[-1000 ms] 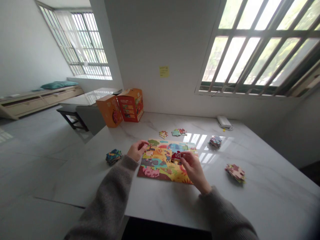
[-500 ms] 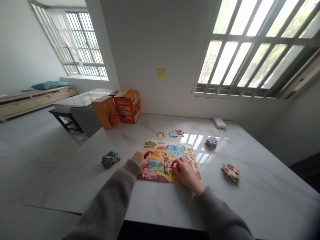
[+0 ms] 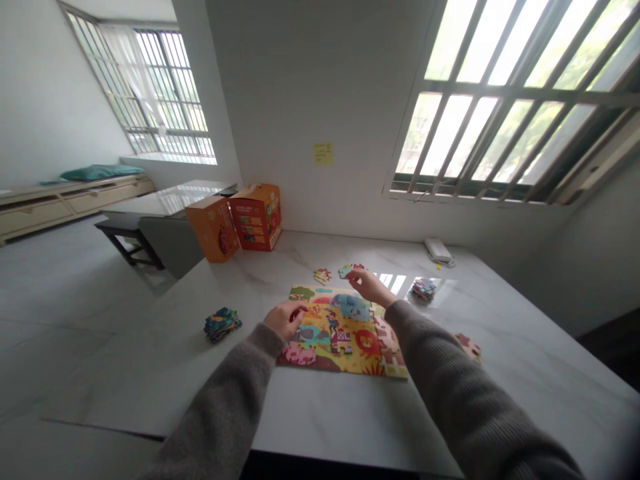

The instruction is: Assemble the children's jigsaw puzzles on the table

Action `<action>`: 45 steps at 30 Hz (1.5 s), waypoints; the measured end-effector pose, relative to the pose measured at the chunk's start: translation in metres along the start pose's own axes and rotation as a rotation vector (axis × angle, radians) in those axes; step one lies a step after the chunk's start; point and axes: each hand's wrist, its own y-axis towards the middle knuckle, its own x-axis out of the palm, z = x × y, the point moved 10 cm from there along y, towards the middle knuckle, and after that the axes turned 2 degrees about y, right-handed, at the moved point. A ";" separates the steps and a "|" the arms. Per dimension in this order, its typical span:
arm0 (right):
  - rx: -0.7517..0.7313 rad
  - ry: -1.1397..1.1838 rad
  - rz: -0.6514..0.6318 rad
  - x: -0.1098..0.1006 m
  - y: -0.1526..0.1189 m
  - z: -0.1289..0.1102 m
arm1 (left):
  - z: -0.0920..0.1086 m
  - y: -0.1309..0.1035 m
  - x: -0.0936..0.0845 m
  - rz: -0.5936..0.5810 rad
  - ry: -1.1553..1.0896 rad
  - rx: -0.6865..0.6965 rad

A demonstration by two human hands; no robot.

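Observation:
A colourful jigsaw puzzle with farm animals lies flat on the table, its pieces mostly joined. A small barn piece sits on its lower middle, seemingly raised. My left hand rests at the puzzle's left edge, fingers loosely bent, thumb apart, nothing visible in them. Beyond the far edge, my right hand has its fingertips closed on a puzzle piece in a small pile; the fingers partly cover the pile. Another little pile of puzzle pieces lies just left of it. My right forearm hides part of the puzzle's right side.
Stacked puzzle pieces stand at the left, back right and right, the last partly behind my sleeve. Two orange boxes stand at the back left. A white device with a cable lies near the wall.
My right hand has moved from the puzzle's lower middle up and away to the pile behind it, uncovering the red lion picture. My left hand has stayed nearly still.

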 end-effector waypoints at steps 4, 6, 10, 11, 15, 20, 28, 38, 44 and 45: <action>0.057 -0.074 0.060 0.006 0.026 0.034 | -0.005 0.001 0.000 0.026 -0.014 -0.003; 0.069 -0.107 0.052 0.014 0.032 0.043 | -0.005 0.000 -0.001 0.032 -0.017 -0.008; 0.073 -0.159 0.002 0.030 0.044 0.049 | -0.001 0.000 -0.002 0.023 -0.016 -0.010; 0.074 -0.170 -0.008 0.033 0.046 0.050 | 0.000 0.000 -0.003 0.021 -0.017 -0.011; 0.075 -0.204 -0.020 0.037 0.052 0.051 | 0.001 0.000 -0.004 0.012 -0.032 -0.019; 0.033 -0.191 0.016 0.026 0.048 0.045 | -0.001 0.001 -0.007 0.015 -0.084 -0.042; -0.011 -0.069 0.153 -0.008 0.021 0.001 | -0.001 0.001 -0.008 0.051 -0.217 -0.092; -0.229 0.323 0.208 -0.010 -0.062 -0.147 | 0.024 0.006 0.008 -0.019 -0.842 -0.114; -0.049 0.445 0.180 -0.002 -0.071 -0.133 | 0.018 0.005 0.010 -0.011 -0.984 -0.200; -0.030 0.464 0.156 0.000 -0.071 -0.131 | 0.016 0.004 0.011 -0.007 -0.982 -0.210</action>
